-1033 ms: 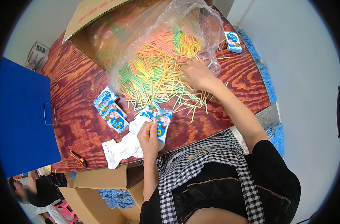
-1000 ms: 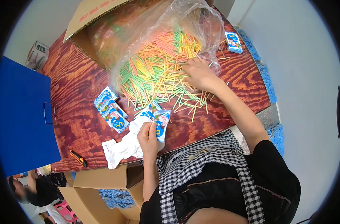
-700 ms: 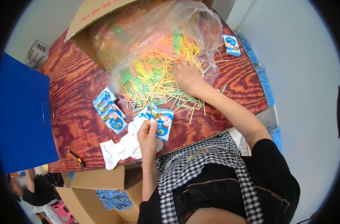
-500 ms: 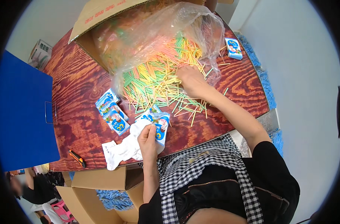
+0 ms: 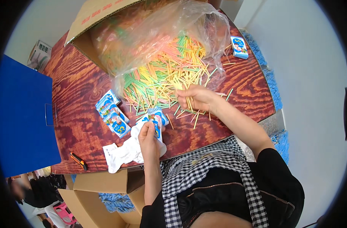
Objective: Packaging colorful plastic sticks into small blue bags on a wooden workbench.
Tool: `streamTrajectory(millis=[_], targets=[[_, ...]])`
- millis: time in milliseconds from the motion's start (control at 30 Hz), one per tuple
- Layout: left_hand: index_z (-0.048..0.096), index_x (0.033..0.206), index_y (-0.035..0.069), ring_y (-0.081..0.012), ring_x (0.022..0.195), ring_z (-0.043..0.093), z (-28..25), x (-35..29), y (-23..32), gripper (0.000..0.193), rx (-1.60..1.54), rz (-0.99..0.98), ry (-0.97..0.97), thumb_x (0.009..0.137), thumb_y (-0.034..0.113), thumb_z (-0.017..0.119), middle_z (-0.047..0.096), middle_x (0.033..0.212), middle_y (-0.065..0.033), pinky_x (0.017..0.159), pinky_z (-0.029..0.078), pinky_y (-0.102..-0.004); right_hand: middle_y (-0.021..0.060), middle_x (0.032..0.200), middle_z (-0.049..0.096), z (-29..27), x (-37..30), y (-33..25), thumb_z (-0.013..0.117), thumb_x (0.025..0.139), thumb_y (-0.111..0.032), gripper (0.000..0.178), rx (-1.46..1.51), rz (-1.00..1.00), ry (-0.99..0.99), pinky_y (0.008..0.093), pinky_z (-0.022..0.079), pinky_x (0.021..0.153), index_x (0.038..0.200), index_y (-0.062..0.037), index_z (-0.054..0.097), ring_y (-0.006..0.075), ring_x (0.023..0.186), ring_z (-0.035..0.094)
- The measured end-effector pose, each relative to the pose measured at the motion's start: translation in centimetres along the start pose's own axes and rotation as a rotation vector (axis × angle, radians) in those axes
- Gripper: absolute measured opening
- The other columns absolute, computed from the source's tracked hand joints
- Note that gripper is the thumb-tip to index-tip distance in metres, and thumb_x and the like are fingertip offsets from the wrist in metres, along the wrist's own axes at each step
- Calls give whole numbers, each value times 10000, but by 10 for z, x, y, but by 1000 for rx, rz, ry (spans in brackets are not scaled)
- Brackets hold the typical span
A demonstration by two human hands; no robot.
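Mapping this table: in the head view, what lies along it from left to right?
Blue board → orange cutter → stacked packets → left hand holding a packet → right hand in the sticks → lone packet.

- Small packing workroom: wooden table [image 5: 78,95] heaped with coloured sticks [image 5: 166,72] from a plastic bag.
- Cardboard cartons [image 5: 101,182] at lower left (flat-packed, some open), printed packets [image 5: 112,116] stacked at centre left.

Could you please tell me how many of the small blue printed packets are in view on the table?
About 5: one alone at the far right edge, roughly three stacked left of the sticks, one in the left hand. More may be hidden.
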State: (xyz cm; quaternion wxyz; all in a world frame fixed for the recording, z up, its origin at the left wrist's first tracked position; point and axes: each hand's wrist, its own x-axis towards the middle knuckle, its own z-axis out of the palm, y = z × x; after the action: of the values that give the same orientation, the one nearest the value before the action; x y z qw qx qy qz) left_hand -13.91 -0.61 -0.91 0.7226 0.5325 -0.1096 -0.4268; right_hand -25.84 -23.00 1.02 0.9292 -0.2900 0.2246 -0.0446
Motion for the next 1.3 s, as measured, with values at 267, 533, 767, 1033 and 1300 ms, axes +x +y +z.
streamTrajectory(millis=[267,533,767,1033,1300], targets=[[584,1071,0,-164,988,594,60,36,20,208,-215,54,-92,978,147,472,632,1078,-77,898,445,-292,18,706,497,27,-18,47,573,930,-152,118,-16,233,-183,256,406,528,929,-45,524,107,564,475],[590,917,16,-135,729,601,58,67,22,204,-37,-202,-318,962,188,491,636,777,-73,663,472,-246,3,675,438,21,-22,47,580,934,-258,239,215,284,-296,153,246,382,994,-46,490,33,487,333],[602,976,35,-64,698,554,64,56,8,193,4,-172,-326,966,198,499,627,829,-15,607,424,-185,5,659,442,19,-15,55,557,946,-272,225,169,275,-331,170,251,384,922,-51,519,51,494,366],[602,933,44,-274,1217,482,56,37,25,213,-731,-115,-240,941,231,500,494,1346,-172,968,422,-390,-5,683,487,41,-21,48,522,970,-213,148,-20,-113,-112,194,327,445,927,-72,505,77,550,442],[559,1120,1,-312,1272,418,70,25,7,291,-1225,-405,-117,952,222,470,496,1322,-183,1080,342,-391,56,813,565,76,-18,57,602,889,-82,103,-598,-713,192,276,436,673,902,-2,539,136,747,555]])
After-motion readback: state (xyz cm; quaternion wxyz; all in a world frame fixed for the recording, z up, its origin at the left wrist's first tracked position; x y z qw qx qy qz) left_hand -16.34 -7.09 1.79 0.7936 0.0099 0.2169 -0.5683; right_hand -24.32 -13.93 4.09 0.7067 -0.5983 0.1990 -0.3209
